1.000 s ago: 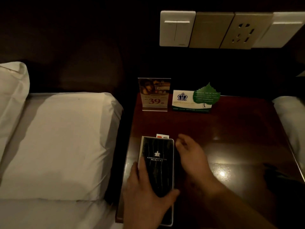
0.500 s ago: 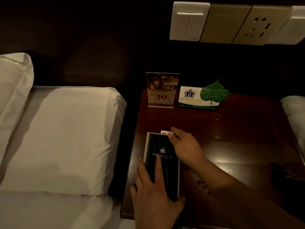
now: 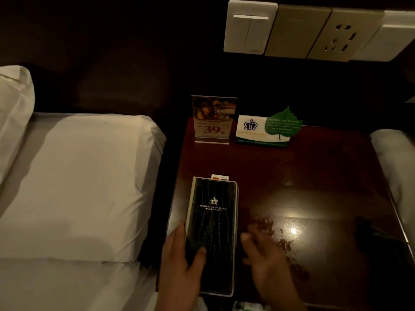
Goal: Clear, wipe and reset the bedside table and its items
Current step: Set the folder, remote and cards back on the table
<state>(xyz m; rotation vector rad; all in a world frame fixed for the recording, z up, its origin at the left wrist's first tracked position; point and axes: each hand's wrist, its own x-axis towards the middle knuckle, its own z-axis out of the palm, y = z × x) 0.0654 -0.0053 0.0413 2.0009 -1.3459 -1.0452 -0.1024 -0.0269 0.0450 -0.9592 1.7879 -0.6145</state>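
folder (image 3: 212, 223): black, glossy, flat, pale-edged; on table (image 3: 314, 176), near-left corner
left hand (image 3: 179, 265): gripping folder's left edge, thumb on cover
right hand (image 3: 265, 254): withdrawn from folder's far end, now just right of it, loose, empty
meaning: folder probably being set back in place
table: polished dark wood, damp-looking smears right of folder

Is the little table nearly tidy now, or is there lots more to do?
Nearly there, it seems. Done: the price sign and leaf card stand neatly at the back, and the table shines with damp-looking streaks, as if wiped. In hand: the left hand holds the black folder at the table's left front, the right hand open beside it. Left: probably just squaring the folder.
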